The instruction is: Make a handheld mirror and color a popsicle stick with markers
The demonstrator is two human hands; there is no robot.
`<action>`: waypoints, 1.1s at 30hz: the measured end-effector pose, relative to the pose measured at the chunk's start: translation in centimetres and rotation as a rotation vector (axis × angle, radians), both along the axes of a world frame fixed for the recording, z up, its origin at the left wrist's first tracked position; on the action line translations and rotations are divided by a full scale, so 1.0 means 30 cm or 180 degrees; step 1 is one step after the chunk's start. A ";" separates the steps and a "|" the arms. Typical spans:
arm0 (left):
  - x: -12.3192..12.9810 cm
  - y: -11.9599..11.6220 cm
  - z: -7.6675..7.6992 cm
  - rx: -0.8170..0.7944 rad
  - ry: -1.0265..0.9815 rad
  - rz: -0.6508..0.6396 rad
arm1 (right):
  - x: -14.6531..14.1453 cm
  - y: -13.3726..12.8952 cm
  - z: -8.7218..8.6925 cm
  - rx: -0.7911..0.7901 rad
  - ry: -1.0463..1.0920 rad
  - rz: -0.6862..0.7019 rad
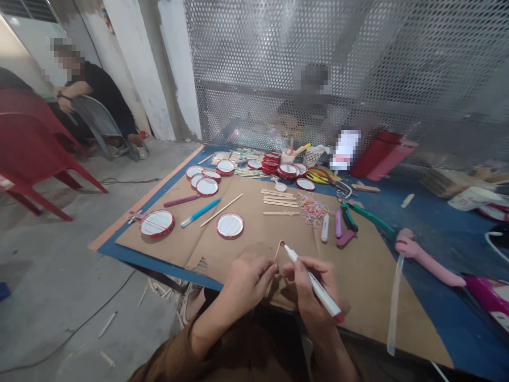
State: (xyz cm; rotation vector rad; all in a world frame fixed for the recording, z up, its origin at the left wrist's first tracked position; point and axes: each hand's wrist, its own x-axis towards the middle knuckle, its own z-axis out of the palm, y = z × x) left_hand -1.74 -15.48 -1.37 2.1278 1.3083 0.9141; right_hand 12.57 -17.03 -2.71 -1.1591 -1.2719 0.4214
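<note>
A grey perforated metal screen (254, 69) is standing behind a blue desk (437, 307), and a sheet of brown cardboard (369, 286) is covering much of the near side. Over the cardboard's near part, the left hand (248, 278) is pinching the lower end of a thin, pale stick, probably wooden (278, 251), while the right hand (305, 294) is grasping a white, straight-barrelled marker with a red end (325, 298) much like a pen. The stick is pointing upward, its long axis leaning a little right toward a dark reddish tip, where the marker's nib is apparently touching it. The marker is slanting, its nib aiming up and left, its red end facing down and right. The stick is looking very light, fairly stiff and easy to snap, so a pinch low down, clear of the dark tip, is suiting it. The marker is seeming light, rigid and perhaps slippery, best held near the nib. Beyond the hands, flat pale wooden sticks (280, 202) are lying in a row beside a tangle of small multicoloured bands (314, 208); to the left, a round white disc with a red rim (229, 225) is lying flat, and farther out a light-blue pen (202, 211) is lying diagonally
</note>
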 end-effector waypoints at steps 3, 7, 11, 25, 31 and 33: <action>0.000 -0.002 0.004 0.0004 0.0020 -0.0007 | -0.001 0.000 0.002 0.0005 0.0006 0.0073; 0.001 0.002 0.007 0.0017 0.0008 -0.0037 | 0.003 -0.002 -0.003 -0.0034 0.0064 0.0071; 0.000 0.007 0.000 0.0031 -0.0019 -0.0041 | 0.004 -0.002 -0.006 -0.0042 0.0074 0.0024; 0.004 0.071 0.024 -0.0536 -0.0491 0.0068 | 0.000 0.003 0.021 -0.0049 0.0096 -0.0075; 0.039 0.183 0.019 -0.0709 -0.0732 0.0378 | 0.037 0.068 0.117 0.0298 -0.0314 -0.0133; 0.051 0.191 0.016 -0.0590 -0.0792 0.0319 | 0.046 0.105 0.133 0.0386 -0.0337 -0.0169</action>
